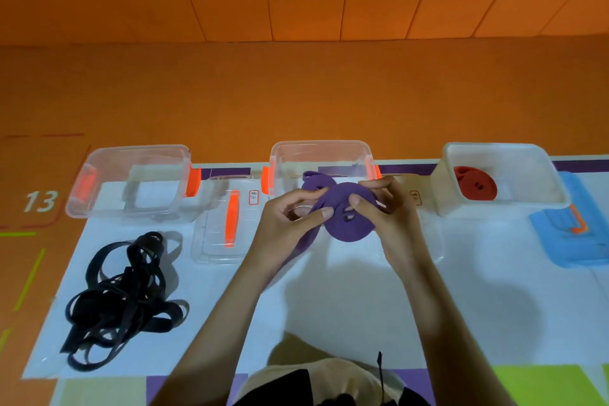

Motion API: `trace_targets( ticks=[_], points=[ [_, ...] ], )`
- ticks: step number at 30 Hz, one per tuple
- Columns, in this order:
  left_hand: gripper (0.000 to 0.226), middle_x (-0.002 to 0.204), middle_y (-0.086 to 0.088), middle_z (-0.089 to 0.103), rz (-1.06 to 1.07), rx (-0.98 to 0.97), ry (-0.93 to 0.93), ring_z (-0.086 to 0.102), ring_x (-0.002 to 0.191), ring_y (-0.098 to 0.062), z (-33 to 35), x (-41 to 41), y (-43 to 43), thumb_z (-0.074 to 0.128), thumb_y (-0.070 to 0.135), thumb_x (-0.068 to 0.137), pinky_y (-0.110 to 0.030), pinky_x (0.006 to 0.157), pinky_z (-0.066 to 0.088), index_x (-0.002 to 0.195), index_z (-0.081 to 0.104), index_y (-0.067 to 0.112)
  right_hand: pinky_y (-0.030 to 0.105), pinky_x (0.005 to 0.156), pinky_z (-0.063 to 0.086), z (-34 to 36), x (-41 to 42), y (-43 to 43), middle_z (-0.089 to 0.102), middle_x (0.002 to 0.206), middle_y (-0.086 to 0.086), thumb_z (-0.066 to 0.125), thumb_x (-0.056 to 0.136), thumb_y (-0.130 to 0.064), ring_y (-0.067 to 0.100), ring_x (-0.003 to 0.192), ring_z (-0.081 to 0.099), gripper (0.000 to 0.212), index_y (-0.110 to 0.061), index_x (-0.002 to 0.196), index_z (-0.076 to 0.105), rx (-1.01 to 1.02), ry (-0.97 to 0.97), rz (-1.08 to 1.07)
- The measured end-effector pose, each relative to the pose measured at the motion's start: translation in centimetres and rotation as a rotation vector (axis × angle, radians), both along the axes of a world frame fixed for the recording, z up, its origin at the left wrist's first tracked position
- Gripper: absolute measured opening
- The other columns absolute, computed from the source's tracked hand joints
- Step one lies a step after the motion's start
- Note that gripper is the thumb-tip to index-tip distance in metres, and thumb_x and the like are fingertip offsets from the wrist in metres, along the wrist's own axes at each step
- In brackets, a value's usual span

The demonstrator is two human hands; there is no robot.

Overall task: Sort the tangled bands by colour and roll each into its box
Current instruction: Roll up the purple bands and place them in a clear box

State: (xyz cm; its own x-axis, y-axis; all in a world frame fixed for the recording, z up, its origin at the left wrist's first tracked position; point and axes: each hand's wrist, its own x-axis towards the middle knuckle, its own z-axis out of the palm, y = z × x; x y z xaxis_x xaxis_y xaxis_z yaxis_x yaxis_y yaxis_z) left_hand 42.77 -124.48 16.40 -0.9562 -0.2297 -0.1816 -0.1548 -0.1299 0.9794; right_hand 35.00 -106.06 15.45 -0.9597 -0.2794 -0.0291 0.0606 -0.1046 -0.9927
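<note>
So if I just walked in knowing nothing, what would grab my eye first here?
Dead centre, the left hand and the right hand pinch a partly rolled purple band, held up in front of the middle clear box. At the near left a tangled heap of black bands lies on the white mat. At the far right, a red roll sits inside the white box.

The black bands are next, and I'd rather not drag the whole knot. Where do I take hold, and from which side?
Probably the open loop at the far left of the black bands, pinched from above on its outer side: it arcs clear of the dense middle.
</note>
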Motion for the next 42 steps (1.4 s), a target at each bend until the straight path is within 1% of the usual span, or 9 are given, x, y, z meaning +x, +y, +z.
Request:
trace_targets(
  ticks=[6,10,13,16,19,23,29,36,42],
  points=[
    [0.023,0.106,0.004,0.080,0.108,-0.110,0.125,0.076,0.103,-0.017,0.0,-0.4,1.1,0.083,0.008,0.089,-0.020,0.078,0.059,0.110,0.077,0.014,0.045,0.064,0.062,-0.4,-1.6,0.6,0.078,0.097,0.009,0.096,0.064,-0.055,0.032,0.095,0.077,0.055,-0.021,0.087,0.058,0.054,-0.094,0.044],
    [0.015,0.099,0.008,0.080,0.179,-0.062,0.097,0.076,0.094,-0.009,-0.2,0.2,1.2,0.081,0.015,0.092,-0.019,0.073,0.058,0.106,0.080,0.021,0.035,0.062,0.058,0.6,-1.7,-0.3,0.076,0.091,0.004,0.095,0.069,-0.048,0.024,0.091,0.076,0.044,-0.022,0.091,0.066,0.054,0.021,-0.030],
    [0.023,0.100,-0.002,0.081,0.101,-0.001,0.003,0.073,0.089,-0.012,0.0,0.4,-0.5,0.076,0.023,0.096,-0.034,0.077,0.063,0.115,0.082,0.032,0.032,0.065,0.058,1.7,-1.6,-0.5,0.073,0.085,-0.004,0.089,0.078,-0.035,0.020,0.085,0.072,0.031,-0.028,0.104,0.073,0.028,0.088,0.006],
    [0.028,0.105,-0.014,0.079,0.048,0.024,-0.006,0.072,0.092,-0.018,0.2,0.6,-1.5,0.080,0.024,0.094,-0.036,0.077,0.061,0.122,0.080,0.028,0.030,0.071,0.059,2.4,-1.1,-0.9,0.077,0.101,-0.004,0.085,0.082,-0.033,0.022,0.096,0.074,0.024,-0.033,0.105,0.078,0.023,0.131,0.023],
    [0.034,0.108,-0.005,0.081,0.059,0.022,0.005,0.077,0.103,-0.023,0.7,0.9,-2.1,0.088,0.032,0.082,-0.051,0.078,0.064,0.114,0.081,0.026,0.030,0.071,0.061,2.6,-0.4,-1.1,0.076,0.106,0.002,0.084,0.085,-0.025,0.028,0.104,0.073,0.023,-0.025,0.105,0.073,0.019,0.152,0.092],
    [0.027,0.098,0.000,0.080,0.101,-0.045,0.067,0.075,0.097,-0.019,0.7,1.5,-2.1,0.091,0.039,0.075,-0.035,0.081,0.062,0.097,0.081,0.028,0.028,0.066,0.062,3.2,0.2,-1.2,0.077,0.104,-0.001,0.091,0.078,-0.026,0.026,0.104,0.075,0.034,-0.028,0.099,0.064,0.100,0.194,0.125],
    [0.052,0.114,0.000,0.080,-0.038,0.046,0.076,0.077,0.101,-0.014,1.2,3.3,-2.3,0.088,0.020,0.085,-0.027,0.072,0.062,0.133,0.073,0.030,0.031,0.064,0.059,4.2,1.6,-2.4,0.074,0.096,0.000,0.095,0.070,-0.047,0.026,0.094,0.075,0.041,-0.033,0.088,0.060,-0.028,0.178,-0.039],
    [0.027,0.109,0.003,0.081,0.166,-0.032,0.223,0.076,0.107,-0.015,2.9,3.4,-3.0,0.083,0.012,0.088,-0.021,0.081,0.059,0.110,0.080,0.027,0.045,0.069,0.061,4.5,2.7,-2.7,0.074,0.098,0.013,0.095,0.072,-0.041,0.034,0.099,0.075,0.053,-0.010,0.082,0.053,-0.103,0.101,0.014],
    [0.021,0.108,-0.002,0.080,0.190,0.074,0.261,0.076,0.104,-0.018,2.9,4.0,-2.8,0.082,0.007,0.087,-0.023,0.082,0.058,0.103,0.079,0.020,0.034,0.071,0.060,5.9,3.4,-2.7,0.075,0.105,-0.001,0.091,0.077,-0.043,0.021,0.098,0.074,0.047,-0.027,0.117,0.072,-0.045,0.144,0.114]
  ],
)
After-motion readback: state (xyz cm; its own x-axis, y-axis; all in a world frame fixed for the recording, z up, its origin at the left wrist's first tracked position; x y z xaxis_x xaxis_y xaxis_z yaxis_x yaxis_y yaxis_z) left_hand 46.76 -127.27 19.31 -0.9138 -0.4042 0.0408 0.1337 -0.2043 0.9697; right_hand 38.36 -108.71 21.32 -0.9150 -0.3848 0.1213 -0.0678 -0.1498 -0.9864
